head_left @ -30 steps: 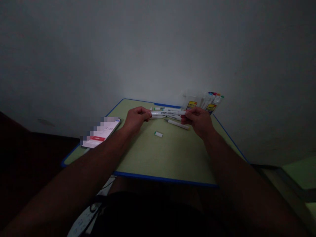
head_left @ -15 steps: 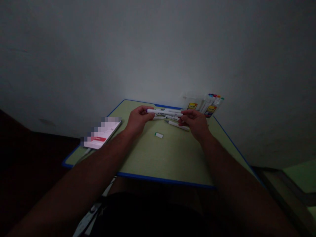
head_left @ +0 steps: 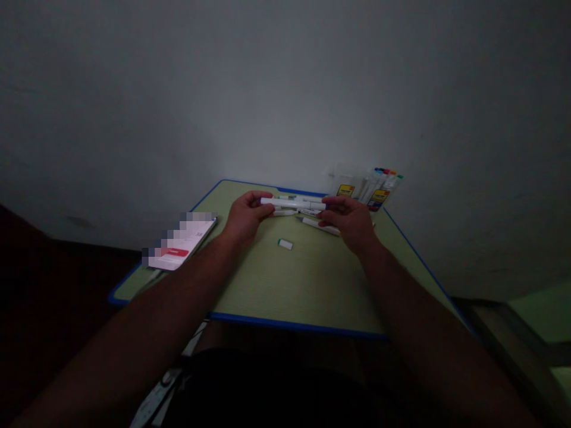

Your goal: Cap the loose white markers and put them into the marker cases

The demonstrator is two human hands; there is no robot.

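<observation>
Grey wall (head_left: pixel 285 89) closes off the far side of the blue-edged counter (head_left: pixel 294 285); in the head view, its green top spreads between the forearms to the near edge. By the left edge lies a phone (head_left: pixel 190 238); clear marker cases (head_left: pixel 378 196) stand back right. Loose markers (head_left: pixel 316 224) lie behind a small green-ended cap (head_left: pixel 285 244). Left hand (head_left: pixel 247 219) and right hand (head_left: pixel 350 221), fingers narrowly pinched, hold opposite ends of a white marker (head_left: pixel 292 204) roughly level.

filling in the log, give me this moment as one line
left hand: grips marker by left end; right hand: grips its right end; cap: on table; phone: table's left side
</observation>
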